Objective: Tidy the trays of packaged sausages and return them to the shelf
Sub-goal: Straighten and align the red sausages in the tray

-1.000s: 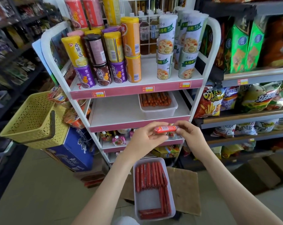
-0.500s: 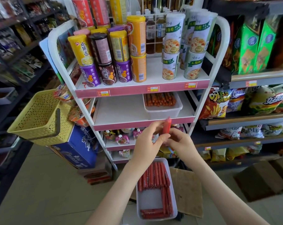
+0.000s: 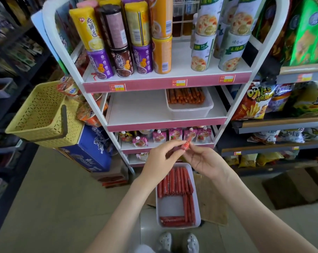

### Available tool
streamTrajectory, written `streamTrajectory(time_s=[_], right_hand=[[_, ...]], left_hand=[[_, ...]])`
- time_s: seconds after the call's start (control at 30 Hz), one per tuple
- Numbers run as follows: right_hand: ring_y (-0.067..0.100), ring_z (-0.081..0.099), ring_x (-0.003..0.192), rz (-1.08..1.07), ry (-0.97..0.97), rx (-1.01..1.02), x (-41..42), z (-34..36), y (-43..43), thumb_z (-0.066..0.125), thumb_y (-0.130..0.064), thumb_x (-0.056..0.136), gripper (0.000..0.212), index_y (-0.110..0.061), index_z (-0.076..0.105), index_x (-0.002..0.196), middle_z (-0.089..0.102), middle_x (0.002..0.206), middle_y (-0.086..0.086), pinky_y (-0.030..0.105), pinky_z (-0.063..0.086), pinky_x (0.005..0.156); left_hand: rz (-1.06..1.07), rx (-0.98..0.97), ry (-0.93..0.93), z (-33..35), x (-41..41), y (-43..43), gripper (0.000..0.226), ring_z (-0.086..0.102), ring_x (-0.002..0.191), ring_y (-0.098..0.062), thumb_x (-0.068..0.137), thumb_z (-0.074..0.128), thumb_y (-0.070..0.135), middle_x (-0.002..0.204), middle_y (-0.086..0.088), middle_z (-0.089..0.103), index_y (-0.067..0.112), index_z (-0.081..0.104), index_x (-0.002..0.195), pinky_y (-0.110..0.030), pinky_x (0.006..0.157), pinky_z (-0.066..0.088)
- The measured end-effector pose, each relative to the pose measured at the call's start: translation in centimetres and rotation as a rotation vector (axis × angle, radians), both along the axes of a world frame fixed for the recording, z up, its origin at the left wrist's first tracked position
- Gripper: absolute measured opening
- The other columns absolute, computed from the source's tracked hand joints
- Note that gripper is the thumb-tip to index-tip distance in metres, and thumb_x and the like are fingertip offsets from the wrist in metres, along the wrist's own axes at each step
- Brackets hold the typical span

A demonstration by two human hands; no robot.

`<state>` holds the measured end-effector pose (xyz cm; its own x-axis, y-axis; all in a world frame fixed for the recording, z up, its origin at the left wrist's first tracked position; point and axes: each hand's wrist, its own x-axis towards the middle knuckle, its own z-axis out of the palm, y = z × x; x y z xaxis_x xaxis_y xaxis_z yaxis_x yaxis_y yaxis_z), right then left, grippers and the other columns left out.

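Shop: two trays (image 3: pixel 170 205) (image 3: pixel 189 112), two hands (image 3: pixel 160 158) (image 3: pixel 203 161), one sausage (image 3: pixel 186 145)

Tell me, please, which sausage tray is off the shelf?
The floor tray, lying before the shoes; the shelf tray sits on the rack's middle shelf.

We see a pale tiled floor (image 3: pixel 54 198) in soft, even light. A white rack (image 3: pixel 136 110) stands between dark shelving (image 3: pixel 282 129) (the left side is blurred). Beside it are a yellow basket (image 3: pixel 37 114) and a blue carton (image 3: pixel 88 148); brown cardboard (image 3: pixel 211 203) lies below.
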<state>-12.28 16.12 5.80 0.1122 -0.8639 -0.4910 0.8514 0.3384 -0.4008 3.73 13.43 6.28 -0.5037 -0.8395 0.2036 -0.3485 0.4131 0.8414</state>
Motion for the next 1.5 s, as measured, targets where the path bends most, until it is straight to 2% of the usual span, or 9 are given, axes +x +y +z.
streamTrajectory(time_s=[0.2, 0.4, 0.6, 0.83, 0.97, 1.03, 1.23, 1.4, 1.5], right_hand=[[0.02, 0.071, 0.074, 0.032, 0.183, 0.043, 0.4, -3.4, -1.7, 0.044, -0.006, 0.096, 0.017, 0.002, 0.06, 0.095, 0.07, 0.085, 0.014, 0.029, 0.059, 0.066], [0.017, 0.068, 0.068, 0.133, 0.454, 0.03, 1.1, -12.0, -2.3, 0.044, -0.008, 0.098, 0.019, -0.002, 0.062, 0.099, 0.07, 0.077, 0.006, 0.026, 0.053, 0.064], [0.023, 0.069, 0.086, 0.275, 0.818, 0.132, 2.3, -22.6, -1.9, 0.061, -0.013, 0.091, 0.02, -0.006, 0.063, 0.11, 0.072, 0.096, 0.011, 0.031, 0.055, 0.079], [0.008, 0.06, 0.105, 0.713, 1.087, -0.001, 3.5, -32.4, -0.3, 0.057, -0.016, 0.095, 0.038, -0.02, 0.049, 0.131, 0.06, 0.115, -0.007, 0.004, 0.041, 0.084], [0.024, 0.048, 0.124, 1.242, 1.458, -0.009, 2.9, -40.6, 4.3, 0.048, -0.024, 0.096, 0.05, -0.018, 0.031, 0.143, 0.048, 0.138, 0.005, 0.036, 0.037, 0.105], [0.023, 0.045, 0.125, 1.447, 1.632, -0.08, 3.1, -42.6, 6.1, 0.043, -0.029, 0.098, 0.046, -0.016, 0.033, 0.141, 0.047, 0.138, 0.004, 0.034, 0.028, 0.111], [0.029, 0.046, 0.121, 1.368, 1.85, -0.258, 3.5, -44.3, 7.4, 0.046, -0.023, 0.095, 0.035, -0.013, 0.05, 0.128, 0.051, 0.127, 0.007, 0.035, 0.02, 0.103], [0.02, 0.045, 0.121, 1.501, 1.798, -0.255, 3.1, -44.6, 6.6, 0.047, -0.043, 0.094, 0.04, -0.02, 0.047, 0.126, 0.053, 0.128, -0.001, 0.033, 0.021, 0.104], [0.018, 0.048, 0.118, 1.522, 1.753, -0.268, 2.9, -43.7, 6.1, 0.041, -0.039, 0.098, 0.032, -0.02, 0.048, 0.122, 0.057, 0.121, -0.003, 0.034, 0.021, 0.102]], left_hand=[[0.122, -0.168, -0.105, -4.1, 0.5, 0.0, 0.017, 0.062, 0.096, -0.008, 0.085, 0.065, 0.018, 0.105, 0.003, 0.069, 0.015, 0.068, 0.102, -0.012, 0.085, 0.045], [0.215, 0.653, -0.082, -13.1, 0.4, 1.1, 0.017, 0.063, 0.087, -0.005, 0.089, 0.057, 0.034, 0.09, 0.016, 0.066, 0.035, 0.057, 0.105, -0.028, 0.08, 0.051], [0.265, 1.015, -0.129, -20.5, 0.2, 0.5, 0.009, 0.053, 0.048, 0.0, 0.08, 0.057, 0.028, 0.071, 0.0, 0.065, 0.022, 0.061, 0.076, -0.02, 0.051, 0.039], [0.359, 0.789, -0.679, -30.8, 0.9, -0.7, 0.037, 0.065, 0.072, -0.026, 0.097, 0.043, 0.037, 0.079, -0.008, 0.069, 0.008, 0.065, 0.089, -0.035, 0.066, 0.052], [0.334, 0.664, -0.94, -35.3, 0.0, -2.7, 0.046, 0.063, 0.082, -0.028, 0.101, 0.034, 0.039, 0.09, -0.012, 0.067, 0.004, 0.063, 0.096, -0.031, 0.062, 0.041], [0.327, 0.659, -1.021, -36.7, -0.8, -3.6, 0.045, 0.063, 0.089, -0.03, 0.102, 0.033, 0.037, 0.095, -0.014, 0.066, 0.002, 0.062, 0.1, -0.031, 0.063, 0.037], [0.477, 0.9, -0.836, -39.4, -3.0, -3.8, 0.031, 0.062, 0.091, -0.027, 0.101, 0.041, 0.022, 0.107, -0.011, 0.061, 0.006, 0.036, 0.127, -0.037, 0.068, 0.046], [0.359, 0.681, -0.861, -39.1, -2.4, -1.8, 0.055, 0.064, 0.088, -0.032, 0.099, 0.042, 0.023, 0.107, -0.014, 0.061, 0.003, 0.016, 0.143, -0.039, 0.068, 0.051], [0.314, 0.569, -0.83, -38.1, -1.0, -0.7, 0.048, 0.063, 0.086, -0.027, 0.099, 0.041, 0.02, 0.1, -0.01, 0.063, 0.006, 0.026, 0.142, -0.031, 0.063, 0.044]])
